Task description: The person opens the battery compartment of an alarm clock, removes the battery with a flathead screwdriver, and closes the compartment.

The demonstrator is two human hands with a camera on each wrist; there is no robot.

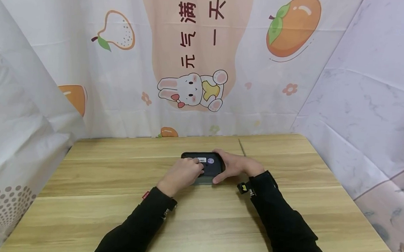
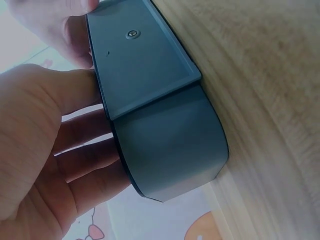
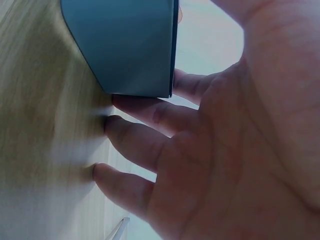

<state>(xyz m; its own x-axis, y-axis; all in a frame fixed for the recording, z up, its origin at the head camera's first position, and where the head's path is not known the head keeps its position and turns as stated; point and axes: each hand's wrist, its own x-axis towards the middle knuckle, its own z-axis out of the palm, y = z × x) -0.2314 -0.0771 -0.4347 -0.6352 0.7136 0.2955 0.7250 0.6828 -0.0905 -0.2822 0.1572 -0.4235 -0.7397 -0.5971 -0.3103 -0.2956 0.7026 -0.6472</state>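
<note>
While right fingers (image 3: 137, 142) grip box (image 2: 165, 145) | left fingers (image 2: 95, 157) touch it | screw (image 2: 132, 34): left-wrist view only

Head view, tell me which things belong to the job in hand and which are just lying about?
Part of the job:
Dark box, labels facing up
Left hand, touching the box
Right hand, around one end

Seemingly just about:
Thin rod, unheld; its use is unclear
Printed curtain, hanging behind the table
</note>
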